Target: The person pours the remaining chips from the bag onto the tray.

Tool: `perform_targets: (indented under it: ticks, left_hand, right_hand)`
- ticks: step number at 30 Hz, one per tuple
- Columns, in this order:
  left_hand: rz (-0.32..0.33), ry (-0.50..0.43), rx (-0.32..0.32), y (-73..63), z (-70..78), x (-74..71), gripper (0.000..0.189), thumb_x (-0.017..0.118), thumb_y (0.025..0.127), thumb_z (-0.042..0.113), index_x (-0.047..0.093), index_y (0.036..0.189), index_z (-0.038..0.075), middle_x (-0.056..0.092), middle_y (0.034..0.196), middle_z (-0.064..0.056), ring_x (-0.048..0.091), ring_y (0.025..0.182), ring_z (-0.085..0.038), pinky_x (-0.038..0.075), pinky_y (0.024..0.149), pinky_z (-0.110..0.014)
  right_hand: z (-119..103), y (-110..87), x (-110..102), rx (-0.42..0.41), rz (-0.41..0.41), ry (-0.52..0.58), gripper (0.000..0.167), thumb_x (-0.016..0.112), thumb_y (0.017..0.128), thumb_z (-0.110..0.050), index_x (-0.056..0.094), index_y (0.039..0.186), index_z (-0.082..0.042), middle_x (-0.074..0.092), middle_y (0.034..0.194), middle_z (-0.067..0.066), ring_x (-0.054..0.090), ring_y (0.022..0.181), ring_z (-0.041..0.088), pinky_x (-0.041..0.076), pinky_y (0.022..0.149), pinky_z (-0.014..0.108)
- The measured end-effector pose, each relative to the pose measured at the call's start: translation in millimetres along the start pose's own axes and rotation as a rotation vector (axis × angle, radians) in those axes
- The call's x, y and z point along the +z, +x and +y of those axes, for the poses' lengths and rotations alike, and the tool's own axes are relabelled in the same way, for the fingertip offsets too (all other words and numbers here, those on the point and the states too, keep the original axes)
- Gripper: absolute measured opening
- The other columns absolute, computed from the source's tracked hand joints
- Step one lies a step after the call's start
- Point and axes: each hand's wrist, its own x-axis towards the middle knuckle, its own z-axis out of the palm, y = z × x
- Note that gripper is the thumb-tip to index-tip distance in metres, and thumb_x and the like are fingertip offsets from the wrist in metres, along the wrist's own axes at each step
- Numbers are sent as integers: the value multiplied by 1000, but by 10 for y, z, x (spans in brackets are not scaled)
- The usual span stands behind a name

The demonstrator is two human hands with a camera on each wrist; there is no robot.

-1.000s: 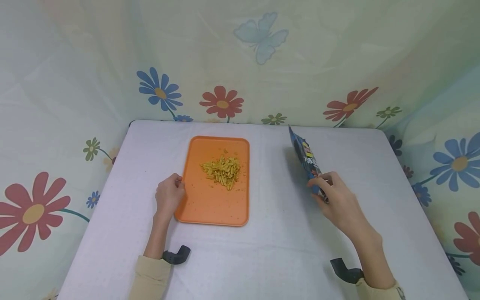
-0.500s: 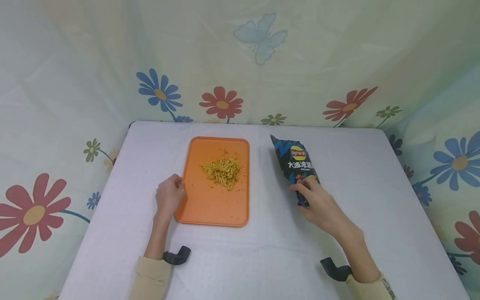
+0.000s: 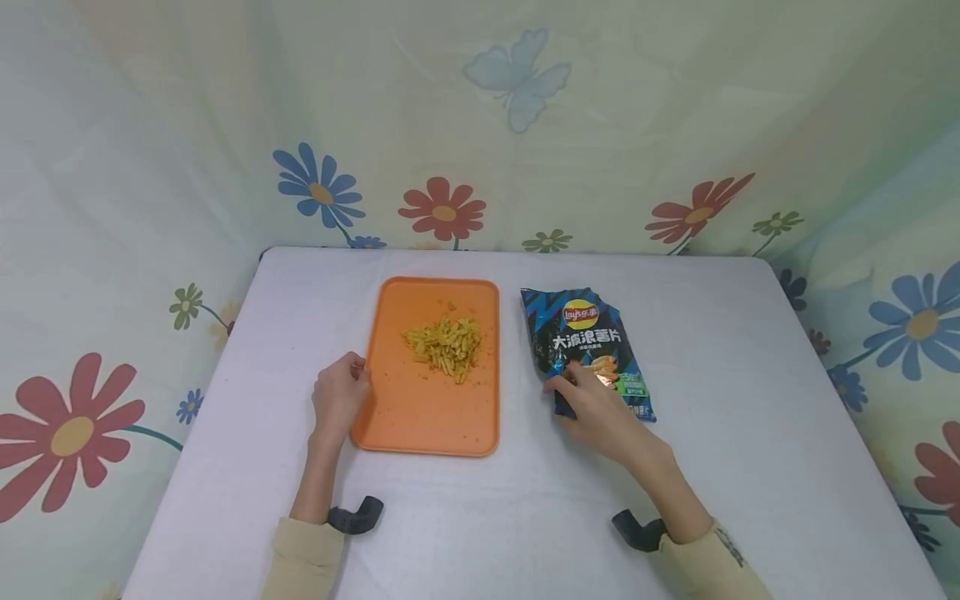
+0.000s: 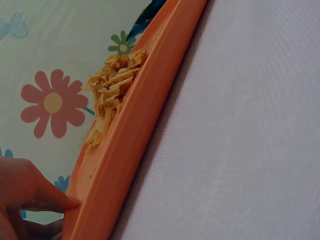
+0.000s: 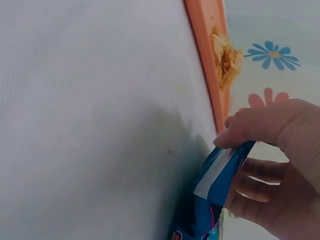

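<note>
My right hand (image 3: 600, 414) pinches a dark blue potato chip bag (image 3: 596, 315) by its lower left edge. Its printed front faces up in the head view, and its folded side shows in the right wrist view. An orange tray (image 3: 420, 417) lies left of the bag, with a heap of broken yellow potato chips (image 3: 450, 343) on it. My left hand (image 3: 339, 396) grips the tray's left rim. A fingertip (image 4: 72, 201) presses on that rim in the left wrist view; the other fingers are partly hidden behind the tray.
A white cloth (image 3: 510, 517) covers the table, and flowered fabric (image 3: 517, 158) hangs behind and at both sides. Black wrist mounts (image 3: 356, 515) sit on both forearms. Small crumbs lie about the heap.
My right hand has brought the chip bag leftward, nearer the tray, and turned it from edge-on to front side up. The left hand and the tray stay in place.
</note>
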Motion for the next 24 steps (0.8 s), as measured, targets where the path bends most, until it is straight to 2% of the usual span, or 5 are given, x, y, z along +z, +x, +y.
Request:
perform_targets:
  ticks: [5,11,17,20,24]
  left_hand:
    - [3,7,3,-8,0,-8,17,65,96,4,71,110,-5,74,88,-19,62,62,-22,45,57,-30]
    - [7,15,-1,-18,-5,-18,17,64,96,4,70,109,-5,74,88,-19,62,62,-22,46,57,-31]
    - [12,17,9,-12,-1,-18,17,65,96,4,71,109,-5,74,89,-19,63,62,-22,47,57,-32]
    - [0,29,10,-2,1,-27,17,64,97,4,70,110,-5,73,87,-18,61,61,-22,45,56,-31]
    - [-18,61,26,11,0,-36,18,63,97,4,68,112,-5,72,89,-18,61,64,-23,46,57,-33]
  right_hand:
    - [-16,60,125,14,-12,-17,40,89,76,-3,73,112,-12,54,97,7,49,79,18,47,65,29]
    - [-22,96,210,23,-51,-44,46,87,82,-13,72,125,-13,57,102,10,50,84,20,50,68,32]
    - [-39,96,212,28,-98,-52,56,85,86,-30,67,137,-17,57,108,15,58,97,30,57,75,45]
    - [-51,95,211,34,-110,-54,58,82,88,-36,64,140,-19,56,110,15,59,101,32,57,77,46]
    - [-76,76,192,51,-104,-33,59,80,90,-38,62,142,-17,58,111,13,58,97,27,55,76,42]
